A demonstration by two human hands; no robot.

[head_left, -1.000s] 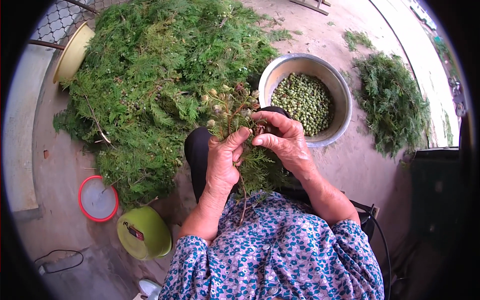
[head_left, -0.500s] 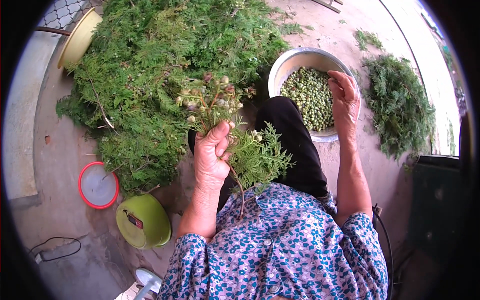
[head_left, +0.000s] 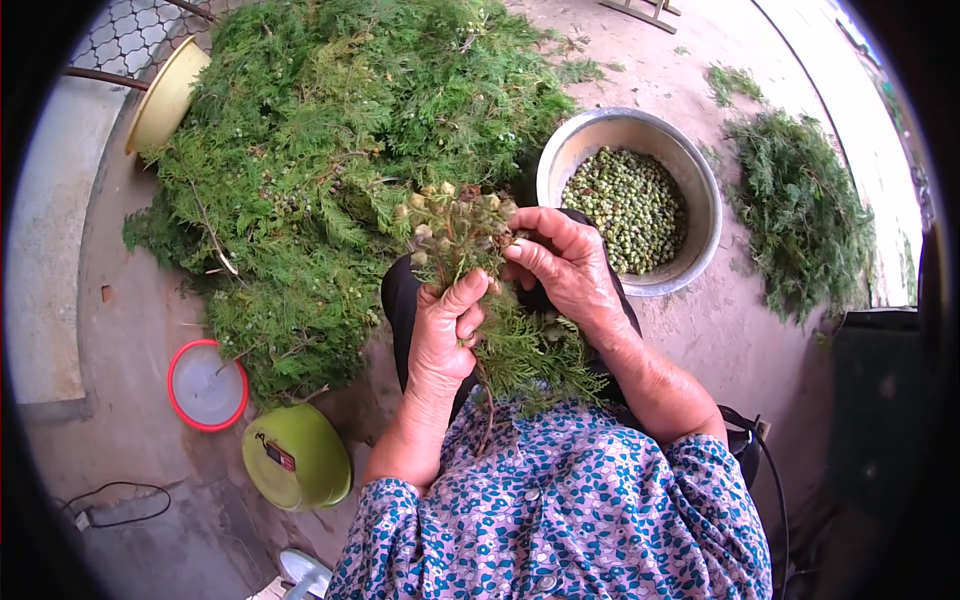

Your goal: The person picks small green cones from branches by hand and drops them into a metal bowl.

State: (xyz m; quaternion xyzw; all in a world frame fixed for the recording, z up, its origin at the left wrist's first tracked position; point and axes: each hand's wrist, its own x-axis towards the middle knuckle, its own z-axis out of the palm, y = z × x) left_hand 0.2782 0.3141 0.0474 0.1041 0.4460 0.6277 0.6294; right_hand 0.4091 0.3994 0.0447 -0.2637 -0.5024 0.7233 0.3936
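My left hand (head_left: 442,335) grips a green conifer sprig (head_left: 470,250) upright by its stem; pale seed cones cluster at its top. My right hand (head_left: 565,262) has come to that top, with the fingers curled around the cones and pinching among them. Lower fronds of the sprig (head_left: 530,350) hang over my lap. To the right of my hands, a round metal bowl (head_left: 700,170) holds a heap of small green cones (head_left: 630,205). A big pile of cut conifer branches (head_left: 340,150) lies in front of me and to the left.
A smaller pile of stripped branches (head_left: 800,215) lies right of the bowl on the concrete floor. A red-rimmed lid (head_left: 207,385) and a green container (head_left: 297,458) sit at lower left, a yellow basin (head_left: 165,95) at upper left. A cable (head_left: 110,500) trails nearby.
My right hand, which was over the metal bowl half a second ago, has come back to the sprig's cone cluster. The left hand kept holding the sprig.
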